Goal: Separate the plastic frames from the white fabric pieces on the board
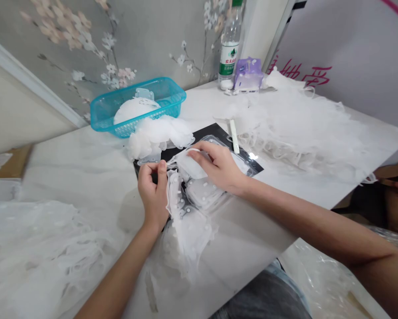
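Note:
My left hand (154,192) is closed, thumb against forefinger, on thin white cords (173,162) just left of the right hand. My right hand (220,166) pinches the edge of a white sheer piece (191,165) between thumb and fingers. Beneath both hands lie a black board (208,130) and clear plastic plates (205,195) with small round pegs. A strip of white sheer material with white dots (174,190) hangs beside my left hand. More sheer material (192,235) spreads toward the table's front edge, blurred.
A blue plastic basket (95,117) holding white pieces stands at the back. Near it is a white bundle (162,133). Large white heaps lie at right (305,128) and left (42,248). A water bottle (229,57), purple packet (248,74) and pale stick (234,136) are on the table.

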Motion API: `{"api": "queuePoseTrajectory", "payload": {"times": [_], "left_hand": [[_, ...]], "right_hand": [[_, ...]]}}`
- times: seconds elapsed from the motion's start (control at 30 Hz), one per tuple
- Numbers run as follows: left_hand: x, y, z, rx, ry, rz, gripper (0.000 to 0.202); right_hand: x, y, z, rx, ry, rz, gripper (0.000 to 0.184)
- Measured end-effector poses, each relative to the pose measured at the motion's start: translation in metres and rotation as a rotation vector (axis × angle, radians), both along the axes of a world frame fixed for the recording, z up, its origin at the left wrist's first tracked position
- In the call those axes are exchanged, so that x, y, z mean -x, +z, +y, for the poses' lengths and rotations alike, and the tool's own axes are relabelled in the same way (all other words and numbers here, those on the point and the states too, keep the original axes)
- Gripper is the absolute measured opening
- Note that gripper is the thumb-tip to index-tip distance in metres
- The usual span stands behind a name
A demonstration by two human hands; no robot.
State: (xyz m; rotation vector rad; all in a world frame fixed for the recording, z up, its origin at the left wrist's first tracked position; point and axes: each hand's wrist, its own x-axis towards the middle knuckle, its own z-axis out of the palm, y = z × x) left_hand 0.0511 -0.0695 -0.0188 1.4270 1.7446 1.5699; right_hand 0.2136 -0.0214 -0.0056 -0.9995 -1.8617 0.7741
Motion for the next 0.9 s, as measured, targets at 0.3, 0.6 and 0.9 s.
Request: {"api": "queuePoseTrajectory", "payload": {"times": [0.3, 0.6, 0.9], "left_hand": [[-0.006, -0.001, -0.001, 0.046, -0.028, -0.121, 0.031], [-0.009, -0.001, -0.003, -0.117, -0.066, 0.058, 0.018], [-0.008, -0.001, -0.004, -0.088, -0.206, -0.018, 0.018]], "right_hand": [[0.004, -0.001, -0.007, -0.053, -0.115, 0.131, 0.02], [0.002, 0.001, -0.004, 0.053, 0.022, 0.161, 0.021], [0.001, 0.004, -0.003, 0.185, 0.236, 0.065, 0.022]]}}
